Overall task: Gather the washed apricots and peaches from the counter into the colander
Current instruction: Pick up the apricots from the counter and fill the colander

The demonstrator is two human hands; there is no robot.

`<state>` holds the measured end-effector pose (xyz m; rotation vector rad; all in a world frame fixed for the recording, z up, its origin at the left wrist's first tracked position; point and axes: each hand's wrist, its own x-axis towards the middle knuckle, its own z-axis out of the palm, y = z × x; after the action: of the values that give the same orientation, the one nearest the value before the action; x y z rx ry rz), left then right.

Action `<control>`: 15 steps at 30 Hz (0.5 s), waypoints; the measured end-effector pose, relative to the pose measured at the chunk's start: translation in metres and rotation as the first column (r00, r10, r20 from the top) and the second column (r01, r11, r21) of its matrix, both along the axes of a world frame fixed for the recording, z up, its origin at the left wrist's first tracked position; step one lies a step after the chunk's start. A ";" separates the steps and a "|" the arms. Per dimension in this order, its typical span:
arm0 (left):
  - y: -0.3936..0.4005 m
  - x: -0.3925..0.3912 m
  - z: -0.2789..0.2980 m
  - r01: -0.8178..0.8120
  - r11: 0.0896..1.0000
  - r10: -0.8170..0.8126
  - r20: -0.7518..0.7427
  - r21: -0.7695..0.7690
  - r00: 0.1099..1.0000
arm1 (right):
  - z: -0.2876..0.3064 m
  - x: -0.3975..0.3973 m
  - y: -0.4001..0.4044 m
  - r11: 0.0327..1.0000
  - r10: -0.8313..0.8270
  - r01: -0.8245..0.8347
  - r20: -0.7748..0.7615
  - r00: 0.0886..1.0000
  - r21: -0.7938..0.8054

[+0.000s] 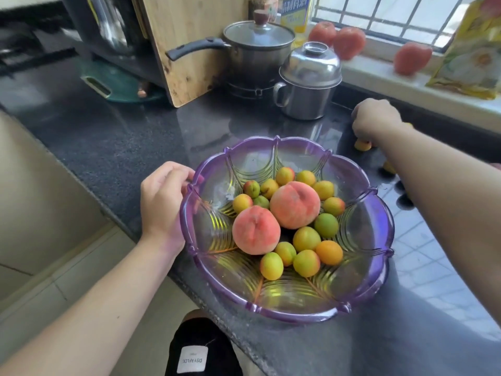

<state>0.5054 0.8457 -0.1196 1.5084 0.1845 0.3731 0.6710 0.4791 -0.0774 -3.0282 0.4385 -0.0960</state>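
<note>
Left hand (pixel 160 202) gripped the purple colander (pixel 379 240) rim. Right hand (pixel 375 119) curled over apricots (pixel 362 145) on the table (pixel 122 137); its grasp couldn't be confirmed. Two peaches (pixel 295 204) sat inside.

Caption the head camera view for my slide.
Left hand steadies purple colander of fruit; right hand reaches apricots.

A single wide-angle view comes from the person's head, looking forward and steeply down along both forearms. It sits close above the dark worktop (pixel 113 137), with the purple colander (pixel 379 234) filling the centre. The lens bends the edges: the windowsill (pixel 379 74) slants across the top right, and floor tiles (pixel 67 267) show lower left.
</note>
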 end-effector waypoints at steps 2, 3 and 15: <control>-0.001 0.001 -0.001 -0.002 1.000 0.002 -0.005 -0.009 1.000 | 0.003 -0.001 0.001 1.000 0.003 -0.003 0.015 1.000 0.006; -0.001 0.001 -0.001 -0.001 1.000 0.001 -0.008 -0.013 1.000 | 0.006 -0.004 0.002 1.000 0.017 -0.018 0.038 0.999 0.024; -0.002 -0.008 0.004 0.194 0.981 -0.193 0.081 -0.007 0.978 | 0.090 -0.156 0.073 0.792 0.181 -0.329 0.317 0.931 0.515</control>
<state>0.4973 0.8439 -0.1161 1.4794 -0.0236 0.2749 0.5150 0.5522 0.0129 -2.4121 0.0108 -0.2775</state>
